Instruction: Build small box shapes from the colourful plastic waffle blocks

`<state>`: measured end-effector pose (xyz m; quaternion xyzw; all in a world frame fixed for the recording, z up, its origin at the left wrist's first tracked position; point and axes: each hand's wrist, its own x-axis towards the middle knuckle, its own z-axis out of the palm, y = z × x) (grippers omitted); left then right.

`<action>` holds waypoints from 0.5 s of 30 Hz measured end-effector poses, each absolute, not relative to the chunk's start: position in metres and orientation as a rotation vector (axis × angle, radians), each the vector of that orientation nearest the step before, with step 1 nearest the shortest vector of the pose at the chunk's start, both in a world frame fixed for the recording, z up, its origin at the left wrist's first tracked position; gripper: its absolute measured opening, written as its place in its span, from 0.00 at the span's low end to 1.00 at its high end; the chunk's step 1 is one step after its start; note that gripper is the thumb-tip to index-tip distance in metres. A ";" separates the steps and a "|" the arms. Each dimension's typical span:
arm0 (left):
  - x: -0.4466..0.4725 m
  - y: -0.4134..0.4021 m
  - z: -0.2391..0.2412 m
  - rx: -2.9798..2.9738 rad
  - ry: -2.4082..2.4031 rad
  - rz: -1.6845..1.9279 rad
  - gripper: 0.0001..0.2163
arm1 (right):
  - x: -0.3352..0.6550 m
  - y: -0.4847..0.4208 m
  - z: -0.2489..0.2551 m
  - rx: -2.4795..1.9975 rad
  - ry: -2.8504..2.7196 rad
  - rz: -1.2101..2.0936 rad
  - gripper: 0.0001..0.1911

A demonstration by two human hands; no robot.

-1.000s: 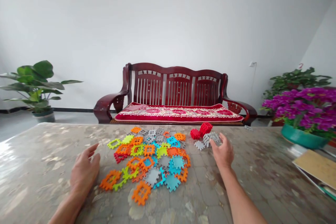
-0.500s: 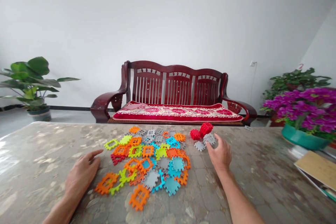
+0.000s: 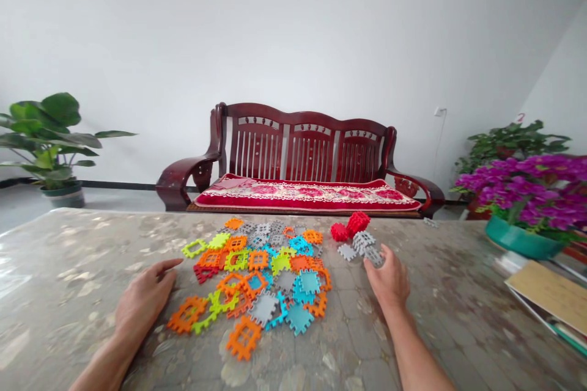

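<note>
A heap of flat interlocking plastic tiles (image 3: 261, 275) in orange, blue, green, grey and red lies on the marbled table (image 3: 68, 293). My left hand (image 3: 142, 302) rests flat at the heap's left edge, fingers stretched out, holding nothing. My right hand (image 3: 389, 278) sits right of the heap with its fingers curled on a grey tile (image 3: 373, 255). Just beyond it lie a small cluster of grey tiles (image 3: 360, 243) and two built red pieces (image 3: 351, 226).
A pot of purple flowers (image 3: 527, 208) stands at the table's right, with a book and papers (image 3: 550, 296) nearer me. Behind the table are a dark wooden bench (image 3: 302, 165) with a red cushion, and a leafy plant (image 3: 50, 140) on the floor at left.
My right hand has drawn back toward me from the grey cluster, with a grey tile in its fingers. My left hand has settled flatter on the table.
</note>
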<state>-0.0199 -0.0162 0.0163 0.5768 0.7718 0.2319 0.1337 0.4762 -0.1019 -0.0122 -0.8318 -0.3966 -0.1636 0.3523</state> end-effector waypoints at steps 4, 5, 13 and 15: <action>-0.020 -0.016 0.017 1.661 2.247 0.666 0.21 | 0.478 -0.102 -0.011 -2.063 -1.013 -0.455 0.30; -0.020 -0.016 0.017 1.657 2.242 0.662 0.21 | 0.478 -0.103 -0.011 -2.027 -1.002 -0.479 0.30; -0.022 -0.015 0.015 1.657 2.235 0.677 0.20 | 0.481 -0.098 -0.014 -1.841 -1.061 -0.621 0.26; -0.021 -0.015 0.015 1.656 2.235 0.665 0.21 | 0.483 -0.096 -0.016 -1.817 -1.087 -0.623 0.26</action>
